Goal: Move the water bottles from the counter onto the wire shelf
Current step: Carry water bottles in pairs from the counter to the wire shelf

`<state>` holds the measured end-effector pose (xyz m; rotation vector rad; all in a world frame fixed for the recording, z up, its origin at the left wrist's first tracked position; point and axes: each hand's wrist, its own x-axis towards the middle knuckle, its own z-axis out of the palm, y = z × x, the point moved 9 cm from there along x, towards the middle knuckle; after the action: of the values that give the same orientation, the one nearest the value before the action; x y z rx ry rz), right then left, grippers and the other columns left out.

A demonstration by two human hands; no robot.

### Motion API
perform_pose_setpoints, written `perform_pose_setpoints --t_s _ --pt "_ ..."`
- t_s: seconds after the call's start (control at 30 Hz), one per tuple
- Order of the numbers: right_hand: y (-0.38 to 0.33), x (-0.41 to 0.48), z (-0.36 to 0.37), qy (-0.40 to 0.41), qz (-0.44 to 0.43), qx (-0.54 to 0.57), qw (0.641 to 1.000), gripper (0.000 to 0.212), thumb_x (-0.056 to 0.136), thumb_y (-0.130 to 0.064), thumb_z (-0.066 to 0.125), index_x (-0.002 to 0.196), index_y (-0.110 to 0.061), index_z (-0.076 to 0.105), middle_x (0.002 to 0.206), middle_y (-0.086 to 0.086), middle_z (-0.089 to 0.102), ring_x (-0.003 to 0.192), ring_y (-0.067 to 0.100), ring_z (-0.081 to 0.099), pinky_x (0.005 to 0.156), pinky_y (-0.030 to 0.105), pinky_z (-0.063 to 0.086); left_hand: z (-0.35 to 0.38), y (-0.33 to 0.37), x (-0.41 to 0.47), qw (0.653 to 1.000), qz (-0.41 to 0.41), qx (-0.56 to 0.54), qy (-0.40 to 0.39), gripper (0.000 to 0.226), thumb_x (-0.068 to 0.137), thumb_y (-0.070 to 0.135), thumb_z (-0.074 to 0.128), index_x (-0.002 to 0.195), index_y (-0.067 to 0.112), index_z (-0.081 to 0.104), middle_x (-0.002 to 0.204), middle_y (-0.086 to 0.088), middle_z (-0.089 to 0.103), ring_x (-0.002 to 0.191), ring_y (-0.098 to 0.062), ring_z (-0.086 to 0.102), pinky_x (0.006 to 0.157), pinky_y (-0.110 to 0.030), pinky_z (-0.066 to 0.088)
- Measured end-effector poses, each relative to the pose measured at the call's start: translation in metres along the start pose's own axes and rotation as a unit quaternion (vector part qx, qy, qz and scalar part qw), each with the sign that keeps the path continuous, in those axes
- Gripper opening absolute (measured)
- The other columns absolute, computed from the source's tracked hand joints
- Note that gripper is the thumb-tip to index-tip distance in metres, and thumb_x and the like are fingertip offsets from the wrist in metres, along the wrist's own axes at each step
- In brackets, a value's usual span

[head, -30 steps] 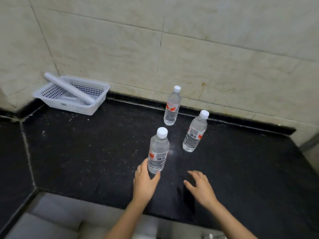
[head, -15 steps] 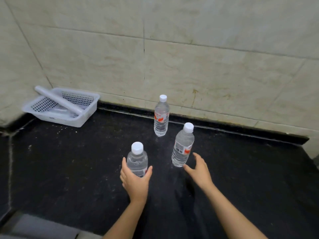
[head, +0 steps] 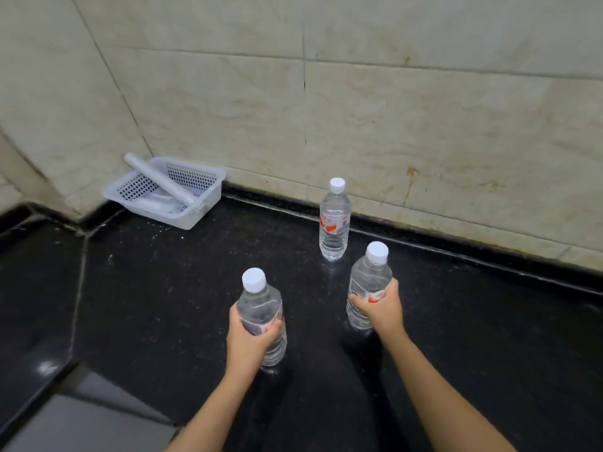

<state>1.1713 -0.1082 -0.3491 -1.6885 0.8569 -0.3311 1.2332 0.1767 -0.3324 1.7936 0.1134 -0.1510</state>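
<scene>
Three clear water bottles with white caps and red-and-white labels are on the black counter (head: 163, 305). My left hand (head: 249, 340) grips the nearest bottle (head: 259, 308) around its middle. My right hand (head: 380, 308) grips the right bottle (head: 368, 278) around its label. Both held bottles are upright, at or just above the counter. The third bottle (head: 335, 220) stands free farther back, close to the wall. No wire shelf is in view.
A white perforated plastic basket (head: 202, 190) sits in the back left corner with a white tube (head: 160, 179) lying across it. Beige tiled walls (head: 424, 125) rise behind the counter. The counter's front edge drops off at the lower left.
Both hands have closed around bottles: the left, which was touching the near bottle, now grips it, and the right reached forward and took hold of the right bottle.
</scene>
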Motion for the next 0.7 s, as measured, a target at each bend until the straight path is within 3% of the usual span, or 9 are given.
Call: perform_pose_setpoints --t_s 0.13,0.4,0.47,0.7 --pt "-0.001 -0.009 -0.007 0.024 0.004 -0.040 0.999 0.069 0.065 -0.012 0.081 0.121 -0.010 0.041 0.117 0.011 0.060 0.107 0.030 0.057 0.088 0.033 0.043 -0.001 0.004 0.002 1.000 0.012 -0.007 -0.014 0.059 0.066 0.000 0.077 0.111 0.019 0.044 0.092 0.018 0.054 0.083 0.003 0.053 0.080 -0.030 0.041" --pt "-0.001 -0.058 -0.015 0.086 0.056 -0.132 0.986 0.054 0.067 -0.029 0.076 0.109 -0.018 0.044 0.109 0.004 0.065 0.102 0.028 0.060 0.081 0.033 0.045 0.006 0.005 0.028 0.990 0.035 -0.003 -0.136 0.059 0.065 0.006 0.079 0.109 0.020 0.043 0.090 0.012 0.056 0.090 -0.021 0.056 0.082 -0.034 0.042" --pt "-0.002 -0.076 -0.016 0.102 0.073 -0.165 0.978 0.049 0.067 -0.033 0.073 0.102 -0.019 0.042 0.107 0.005 0.065 0.099 0.029 0.060 0.080 0.035 0.047 0.006 0.004 0.035 0.984 0.037 -0.008 -0.173 0.058 0.066 0.003 0.078 0.109 0.020 0.043 0.092 0.006 0.057 0.093 -0.023 0.057 0.083 -0.036 0.044" --pt "-0.013 -0.149 -0.020 0.209 0.106 -0.200 0.952 0.054 0.068 -0.039 0.070 0.110 -0.017 0.043 0.108 0.003 0.064 0.101 0.029 0.060 0.076 0.033 0.044 0.006 0.005 0.040 0.959 0.065 -0.019 -0.274 0.058 0.065 0.002 0.079 0.110 0.017 0.045 0.102 -0.006 0.058 0.095 -0.026 0.057 0.083 -0.035 0.043"
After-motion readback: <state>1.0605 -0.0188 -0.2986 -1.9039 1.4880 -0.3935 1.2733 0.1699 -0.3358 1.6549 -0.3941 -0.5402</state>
